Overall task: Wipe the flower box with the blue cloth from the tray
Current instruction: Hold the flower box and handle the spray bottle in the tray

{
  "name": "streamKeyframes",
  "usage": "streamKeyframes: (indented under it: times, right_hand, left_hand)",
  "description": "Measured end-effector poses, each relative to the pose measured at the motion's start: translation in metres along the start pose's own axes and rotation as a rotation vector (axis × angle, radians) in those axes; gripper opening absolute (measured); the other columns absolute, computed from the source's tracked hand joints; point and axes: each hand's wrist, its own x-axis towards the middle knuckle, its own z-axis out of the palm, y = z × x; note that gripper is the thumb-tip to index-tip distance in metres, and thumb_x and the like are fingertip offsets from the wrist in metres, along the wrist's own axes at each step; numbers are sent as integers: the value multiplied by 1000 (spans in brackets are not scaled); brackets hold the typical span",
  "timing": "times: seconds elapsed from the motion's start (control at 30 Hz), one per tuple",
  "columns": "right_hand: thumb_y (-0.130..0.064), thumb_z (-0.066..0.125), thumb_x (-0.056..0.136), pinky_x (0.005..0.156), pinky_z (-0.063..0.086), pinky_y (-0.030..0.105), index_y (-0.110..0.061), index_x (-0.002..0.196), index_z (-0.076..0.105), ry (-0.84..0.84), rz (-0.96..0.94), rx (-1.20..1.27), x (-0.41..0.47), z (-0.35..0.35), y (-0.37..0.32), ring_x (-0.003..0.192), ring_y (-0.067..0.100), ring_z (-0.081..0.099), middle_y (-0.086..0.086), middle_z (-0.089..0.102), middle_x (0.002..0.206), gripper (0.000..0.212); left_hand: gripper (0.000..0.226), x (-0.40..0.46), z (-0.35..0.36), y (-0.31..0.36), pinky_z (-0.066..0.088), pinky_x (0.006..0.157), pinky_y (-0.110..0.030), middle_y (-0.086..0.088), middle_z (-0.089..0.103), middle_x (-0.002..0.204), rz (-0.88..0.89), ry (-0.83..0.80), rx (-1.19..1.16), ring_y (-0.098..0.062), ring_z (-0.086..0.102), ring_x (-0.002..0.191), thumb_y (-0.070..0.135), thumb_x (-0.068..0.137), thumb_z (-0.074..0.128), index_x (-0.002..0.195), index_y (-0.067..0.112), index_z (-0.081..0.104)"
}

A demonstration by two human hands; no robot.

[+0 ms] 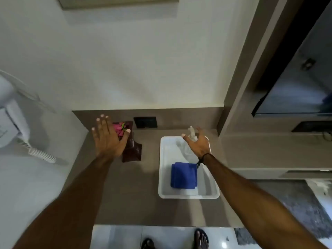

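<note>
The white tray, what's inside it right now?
In the white tray lies a folded blue cloth at the near end. A clear spray bottle stands at the far end, mostly hidden behind the right hand.

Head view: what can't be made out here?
- Flower box: the left hand covers its left side and most of the pink flowers.
- Clear spray bottle: the right hand hides its body; contact cannot be judged.
- Blue cloth in the tray: folded, underside unseen.
- Feet: cut by the bottom edge.
</note>
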Motion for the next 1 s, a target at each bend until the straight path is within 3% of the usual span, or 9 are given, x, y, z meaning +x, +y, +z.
streamKeyframes:
  times: [0.07, 0.2, 0.3, 0.4, 0.47, 0.57, 0.73, 0.9, 1.0]
  right_hand:
    - [-51, 71, 84, 102, 47, 39, -25, 147, 39, -4, 69, 187, 7, 10, 1, 128, 32, 56, 9, 57, 141, 76]
    - [-49, 69, 87, 98, 47, 32, -27, 141, 46, -18, 93, 272, 18, 23, 4, 120, 24, 57, 6, 58, 139, 63]
    - [-50, 67, 88, 102, 53, 47, -23, 134, 54, -42, 105, 322, 32, 29, 2, 116, 29, 63, 8, 65, 131, 55]
    - [-48, 69, 87, 84, 60, 53, -12, 108, 69, -67, 71, 272, 40, 33, -7, 91, 35, 72, 15, 75, 103, 42]
    - [-44, 72, 86, 76, 62, 54, -6, 103, 72, -113, 55, 267, 38, 42, -17, 77, 37, 72, 19, 77, 94, 41]
    - [-42, 73, 85, 70, 63, 49, -7, 95, 72, -266, -13, 203, 30, 69, -36, 61, 24, 68, 16, 76, 82, 37]
    - [-47, 71, 84, 76, 63, 43, -10, 90, 70, -428, -65, 28, 8, 117, -60, 70, 26, 71, 11, 74, 80, 37]
    - [-41, 73, 76, 78, 63, 46, -10, 81, 71, -389, -52, -6, 4, 137, -60, 76, 30, 74, 13, 76, 81, 31]
    - [-55, 73, 73, 79, 62, 42, -17, 83, 70, -337, -33, 19, 5, 135, -62, 81, 26, 74, 8, 77, 86, 39]
  left_hand:
    - [106, -3, 7, 0, -4, 124, -51, -19, -11, 167, -86, -66, -81, -32, -12, 154, 73, 87, 29, 156, 2, -9]
    - [108, -11, 26, -5, -4, 124, -47, -22, -8, 166, -177, -148, -192, -34, -8, 155, 71, 88, 36, 155, -1, -8]
    - [107, -8, 29, -2, -5, 124, -45, -21, -6, 167, -239, -152, -283, -34, -7, 155, 66, 88, 44, 156, 0, -6]
    - [109, -4, 33, -3, -8, 123, -46, -19, -8, 167, -262, -194, -303, -33, -10, 154, 68, 87, 44, 156, 1, -7]
    - [109, -2, 34, -5, -8, 122, -46, -20, -7, 167, -266, -188, -285, -33, -10, 154, 69, 86, 44, 156, 1, -6]
    - [110, -1, 38, -7, -7, 122, -46, -20, -6, 167, -268, -177, -247, -34, -8, 154, 72, 85, 41, 156, 1, -5]
    - [114, 2, 40, -12, -11, 120, -44, -19, -9, 167, -272, -216, -232, -32, -12, 154, 78, 81, 36, 156, 3, -7]
    - [115, 1, 42, -13, -12, 119, -42, -18, -9, 167, -271, -212, -231, -31, -13, 154, 80, 79, 34, 156, 4, -7]
    - [118, 1, 42, -15, -12, 118, -42, -18, -8, 167, -268, -206, -226, -31, -12, 154, 82, 77, 32, 156, 4, -6]
